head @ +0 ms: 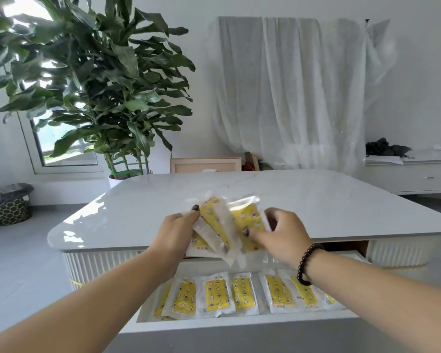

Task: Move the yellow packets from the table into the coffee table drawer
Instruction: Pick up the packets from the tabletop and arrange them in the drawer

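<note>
A: Why do both hands hold the yellow plastic packets (223,222) above the open white drawer (239,319)?

B: The left grip (180,229) pinches a fan of them; the right grip (281,234) pinches one, probably to drop them beside the row already inside.

A: And behind the drawer?

B: A glossy white tabletop (303,194), then a leafy green plant (92,80).

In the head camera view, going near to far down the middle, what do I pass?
Open drawer lined with yellow packets → left hand and right hand holding a fan of packets → bare white tabletop → draped white sheet.
</note>
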A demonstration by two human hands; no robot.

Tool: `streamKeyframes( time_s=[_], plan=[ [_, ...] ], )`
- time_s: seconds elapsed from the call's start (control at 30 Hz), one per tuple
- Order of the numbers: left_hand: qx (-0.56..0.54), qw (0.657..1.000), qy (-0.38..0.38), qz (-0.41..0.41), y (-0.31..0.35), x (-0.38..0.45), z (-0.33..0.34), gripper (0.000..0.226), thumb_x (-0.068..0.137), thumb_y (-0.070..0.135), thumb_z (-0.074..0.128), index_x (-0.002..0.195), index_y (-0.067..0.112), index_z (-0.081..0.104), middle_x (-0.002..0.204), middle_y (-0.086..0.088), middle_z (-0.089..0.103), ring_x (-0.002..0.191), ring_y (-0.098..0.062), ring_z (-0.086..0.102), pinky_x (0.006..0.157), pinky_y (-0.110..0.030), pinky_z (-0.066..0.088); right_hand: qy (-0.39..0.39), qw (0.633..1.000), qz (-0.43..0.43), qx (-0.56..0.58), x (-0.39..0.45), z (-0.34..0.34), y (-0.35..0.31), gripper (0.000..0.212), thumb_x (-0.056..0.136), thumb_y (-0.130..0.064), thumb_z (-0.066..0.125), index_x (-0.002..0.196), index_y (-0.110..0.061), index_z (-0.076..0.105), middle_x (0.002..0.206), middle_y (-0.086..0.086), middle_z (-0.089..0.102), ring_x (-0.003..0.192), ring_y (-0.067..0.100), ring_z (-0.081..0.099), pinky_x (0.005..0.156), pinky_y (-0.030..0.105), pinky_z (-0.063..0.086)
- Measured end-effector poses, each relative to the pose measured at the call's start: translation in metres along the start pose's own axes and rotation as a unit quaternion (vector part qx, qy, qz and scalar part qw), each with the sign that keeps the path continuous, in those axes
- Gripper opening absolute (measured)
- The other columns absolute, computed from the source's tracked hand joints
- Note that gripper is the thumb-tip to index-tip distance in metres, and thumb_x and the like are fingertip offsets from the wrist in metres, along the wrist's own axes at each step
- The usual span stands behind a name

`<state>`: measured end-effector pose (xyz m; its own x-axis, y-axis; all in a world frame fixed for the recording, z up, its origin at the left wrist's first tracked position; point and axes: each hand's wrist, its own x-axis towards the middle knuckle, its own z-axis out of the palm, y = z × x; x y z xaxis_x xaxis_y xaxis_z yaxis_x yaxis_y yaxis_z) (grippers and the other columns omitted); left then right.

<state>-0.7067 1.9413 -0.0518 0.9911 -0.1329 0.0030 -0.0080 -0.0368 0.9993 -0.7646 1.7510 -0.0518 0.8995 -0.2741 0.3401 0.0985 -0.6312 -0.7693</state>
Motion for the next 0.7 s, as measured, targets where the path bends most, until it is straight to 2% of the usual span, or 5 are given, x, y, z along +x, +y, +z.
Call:
streamKeyframes(
  time_s=[0.13,0.27,0.4,0.53,0.7],
  plan=[
    [-0.024,0.999,0.032,-0.004,0.008,0.0,-0.011,0.022,0.094,0.027,0.055,0.084,0.009,0.063,0.095,-0.022,0.068,0.098,-0.042,0.065,0.098,-0.058,0.047,0.101,0.972,0.081,0.198,0.016,-0.01,0.018,0.016,0.085,-0.022,0.068,0.088,-0.006,0.066,0.092,0.021,0.068,0.08,0.032,0.065,0.075,0.038,0.055],
    [0.02,1.0,0.023,0.009,0.007,0.001,-0.014,0.03,0.095,0.031,0.056,0.081,0.007,0.067,0.09,-0.02,0.072,0.087,-0.04,0.066,0.098,-0.053,0.048,0.041,0.916,0.105,0.385,0.019,-0.012,0.019,0.01,0.091,-0.006,0.058,0.096,-0.003,0.067,0.102,0.016,0.071,0.096,0.027,0.068,0.094,0.048,0.051],
    [0.059,0.997,-0.039,0.013,-0.002,0.003,-0.007,0.055,0.063,0.064,0.061,0.089,0.016,0.065,0.086,-0.007,0.058,0.076,-0.026,0.05,0.076,-0.04,0.042,-0.07,0.966,0.07,0.238,0.005,0.004,0.017,0.009,0.091,-0.017,0.06,0.096,-0.013,0.067,0.098,0.007,0.073,0.098,0.024,0.068,0.097,0.048,0.049],
    [0.086,0.991,-0.099,-0.002,-0.003,-0.003,0.006,0.066,0.062,0.072,0.054,0.089,0.013,0.064,0.087,-0.015,0.064,0.077,-0.032,0.059,0.087,-0.037,0.045,-0.092,0.974,0.071,0.193,-0.003,0.019,0.013,0.015,0.092,-0.026,0.059,0.099,-0.015,0.066,0.1,0.007,0.073,0.096,0.024,0.068,0.094,0.047,0.051],
    [0.138,0.982,-0.125,0.033,-0.003,-0.006,0.012,0.016,0.093,0.026,0.061,0.093,0.014,0.073,0.097,-0.012,0.075,0.096,-0.031,0.07,0.096,-0.045,0.052,-0.029,0.989,0.039,0.139,-0.001,0.018,0.013,0.018,0.085,-0.029,0.068,0.101,-0.023,0.061,0.097,-0.003,0.069,0.089,0.015,0.066,0.083,0.033,0.055]
  ],
)
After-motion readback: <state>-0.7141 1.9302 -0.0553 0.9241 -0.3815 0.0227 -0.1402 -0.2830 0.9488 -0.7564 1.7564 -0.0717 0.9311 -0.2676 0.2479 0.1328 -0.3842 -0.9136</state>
